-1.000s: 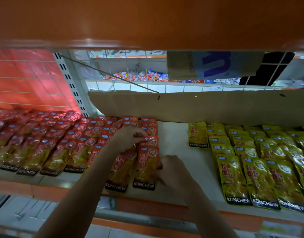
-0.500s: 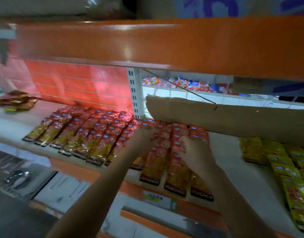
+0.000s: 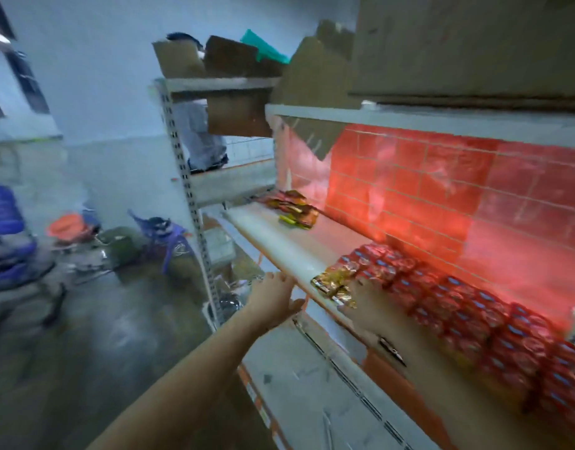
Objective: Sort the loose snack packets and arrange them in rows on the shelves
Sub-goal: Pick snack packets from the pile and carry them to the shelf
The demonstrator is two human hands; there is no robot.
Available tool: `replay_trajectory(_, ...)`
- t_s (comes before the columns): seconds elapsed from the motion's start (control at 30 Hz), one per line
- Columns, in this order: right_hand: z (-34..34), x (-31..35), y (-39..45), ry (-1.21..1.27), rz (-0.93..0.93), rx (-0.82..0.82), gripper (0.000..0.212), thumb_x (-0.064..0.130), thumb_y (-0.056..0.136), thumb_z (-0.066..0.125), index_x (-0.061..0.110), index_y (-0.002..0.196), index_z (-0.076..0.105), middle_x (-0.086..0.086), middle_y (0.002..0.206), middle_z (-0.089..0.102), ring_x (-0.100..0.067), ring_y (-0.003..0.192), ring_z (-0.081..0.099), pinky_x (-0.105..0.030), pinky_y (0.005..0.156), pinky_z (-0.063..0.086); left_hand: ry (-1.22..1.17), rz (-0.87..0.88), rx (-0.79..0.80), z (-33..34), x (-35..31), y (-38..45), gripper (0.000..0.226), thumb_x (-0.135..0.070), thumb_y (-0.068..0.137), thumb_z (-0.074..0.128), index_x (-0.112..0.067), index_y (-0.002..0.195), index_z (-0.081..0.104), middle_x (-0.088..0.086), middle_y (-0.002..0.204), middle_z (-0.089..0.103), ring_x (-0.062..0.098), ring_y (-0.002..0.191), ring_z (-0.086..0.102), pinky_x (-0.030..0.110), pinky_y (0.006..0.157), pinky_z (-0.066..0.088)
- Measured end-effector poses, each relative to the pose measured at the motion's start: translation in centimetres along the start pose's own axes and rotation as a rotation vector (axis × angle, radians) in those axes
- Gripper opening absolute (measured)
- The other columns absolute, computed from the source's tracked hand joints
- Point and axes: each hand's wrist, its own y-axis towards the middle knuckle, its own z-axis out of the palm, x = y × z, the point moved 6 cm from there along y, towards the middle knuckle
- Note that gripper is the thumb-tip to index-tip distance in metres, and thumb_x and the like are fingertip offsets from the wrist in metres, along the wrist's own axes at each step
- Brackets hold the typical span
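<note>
While the shelf (image 3: pixel 273 251) carries red packets in tidy rows (image 3: pixel 474 316) on its right part, a small loose pile of packets (image 3: pixel 294 207) waits near its far left end. To do this step well, I think the person should reach there and bring the pile toward the rows. The left hand (image 3: pixel 276 297) stretches forward with open fingers, holding nothing. The right hand (image 3: pixel 365 302) lies on the row's end; its grip I cannot tell.

The red snack packets (image 3: pixel 467 306) on the shelf (image 3: pixel 279 241) looked like glossy plastic foil, as did the loose heap of packets (image 3: pixel 292 207) further along that shelf. The shelf board looked smooth and matt, its perforated upright (image 3: pixel 188 190) dull grey metal. Above the shelf, the boxes (image 3: pixel 458 43) were matt brown cardboard.
</note>
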Motion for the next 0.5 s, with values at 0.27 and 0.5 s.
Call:
replay_trajectory(0.27, 4.1, 5.2, 12.5, 0.065, -0.041, 0.101, 0.055, 0.032, 0.091, 0.057, 0.015, 0.14, 0.039, -0.004, 0.143, 0.033, -0.023, 0.129, 0.039, -0.03, 0.101, 0.036, -0.035, -0.102, 0.038, 1.8, 10.5, 5.9, 0.048, -0.046, 0.094, 0.041, -0.018, 0.132, 0.047, 0.011, 0.131, 0.052, 0.03, 0.121, 0.044, 0.043, 0.095, 0.04)
replay_trajectory(0.5, 3.2, 3.0, 24.1, 0.148, 0.172, 0.17, 0.055, 0.03, 0.096, 0.05, 0.009, 0.143, 0.032, -0.013, 0.143, 0.04, -0.027, 0.127, 0.045, -0.028, 0.097, 0.037, -0.048, -0.05, 0.06, 0.3, 15.3, 18.4, 0.052, -0.05, 0.094, 0.045, -0.017, 0.134, 0.048, 0.01, 0.13, 0.052, 0.03, 0.122, 0.046, 0.039, 0.093, 0.043)
